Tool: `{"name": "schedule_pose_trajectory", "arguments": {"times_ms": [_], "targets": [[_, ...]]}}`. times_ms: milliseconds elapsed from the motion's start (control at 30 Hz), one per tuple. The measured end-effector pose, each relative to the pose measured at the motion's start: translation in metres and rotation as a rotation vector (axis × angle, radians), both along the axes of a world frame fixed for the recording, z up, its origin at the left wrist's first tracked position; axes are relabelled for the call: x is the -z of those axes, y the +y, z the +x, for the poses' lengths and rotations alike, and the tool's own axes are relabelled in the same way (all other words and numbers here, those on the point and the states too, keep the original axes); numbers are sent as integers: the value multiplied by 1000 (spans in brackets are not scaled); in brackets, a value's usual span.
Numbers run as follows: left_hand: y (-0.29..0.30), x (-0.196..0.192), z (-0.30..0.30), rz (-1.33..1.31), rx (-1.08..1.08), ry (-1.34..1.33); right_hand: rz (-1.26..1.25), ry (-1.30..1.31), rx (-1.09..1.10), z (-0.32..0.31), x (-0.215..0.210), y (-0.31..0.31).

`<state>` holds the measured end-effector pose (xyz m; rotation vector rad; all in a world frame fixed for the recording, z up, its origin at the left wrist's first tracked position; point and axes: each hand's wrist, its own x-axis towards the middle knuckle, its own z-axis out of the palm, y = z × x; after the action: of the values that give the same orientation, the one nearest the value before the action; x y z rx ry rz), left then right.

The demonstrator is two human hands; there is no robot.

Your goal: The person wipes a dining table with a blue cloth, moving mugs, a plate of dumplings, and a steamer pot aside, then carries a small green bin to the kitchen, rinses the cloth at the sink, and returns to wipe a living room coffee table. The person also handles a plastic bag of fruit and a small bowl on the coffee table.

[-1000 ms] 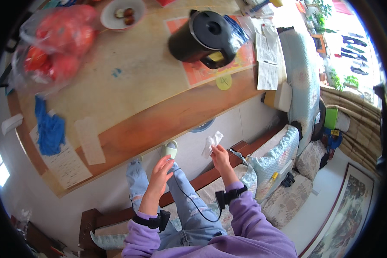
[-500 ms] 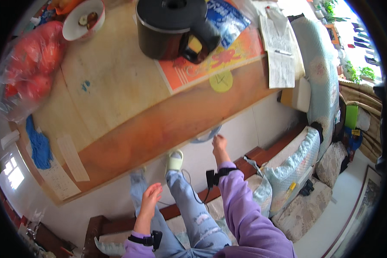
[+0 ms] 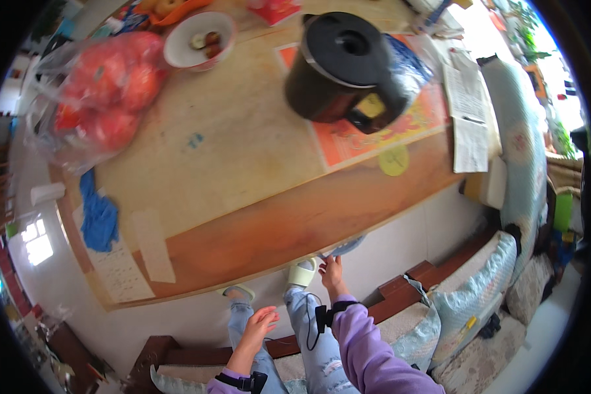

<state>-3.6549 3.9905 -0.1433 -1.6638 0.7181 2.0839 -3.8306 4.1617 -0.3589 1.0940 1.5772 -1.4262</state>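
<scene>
My left hand point(image 3: 262, 322) hangs over my lap below the table edge, fingers stretched out and holding nothing. My right hand point(image 3: 332, 270) is farther forward, just under the table's front edge, with its fingers apart and nothing visible in them. Close beyond those fingertips, a round bluish-grey object point(image 3: 349, 246) shows partly from under the table point(image 3: 243, 243); its kind is hidden, and I cannot tell whether I touch it. Both wrists wear black straps with small boxes.
On the tabletop stand a black lidded jug point(image 3: 338, 72), a white bowl point(image 3: 207, 56) with a few brown pieces, and a plastic bag of red fruit point(image 3: 108, 95). A blue cloth point(image 3: 100, 217) lies left. Papers point(image 3: 469, 125) hang over the right corner. A cushioned sofa point(image 3: 469, 282) borders the right.
The view has swung left and up, so the table sits farther right and lower in it. My right hand has come closer to the table edge and its fingers have spread.
</scene>
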Motion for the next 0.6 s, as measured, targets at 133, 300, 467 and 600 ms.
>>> {"name": "schedule_pose_trajectory", "arguments": {"times_ms": [133, 300, 467, 600], "targets": [[-7, 6, 21, -1, -18, 10, -56, -72, 57, 91, 10, -24], [-18, 7, 63, -2, -33, 6, -148, -460, -57, 173, -10, -56], [-45, -3, 114, -41, -131, 11, -322, -666, -1152, 147, -118, -126], [-75, -13, 167, -137, -296, -3, -745, -362, -1720, 101, -252, -251]]}}
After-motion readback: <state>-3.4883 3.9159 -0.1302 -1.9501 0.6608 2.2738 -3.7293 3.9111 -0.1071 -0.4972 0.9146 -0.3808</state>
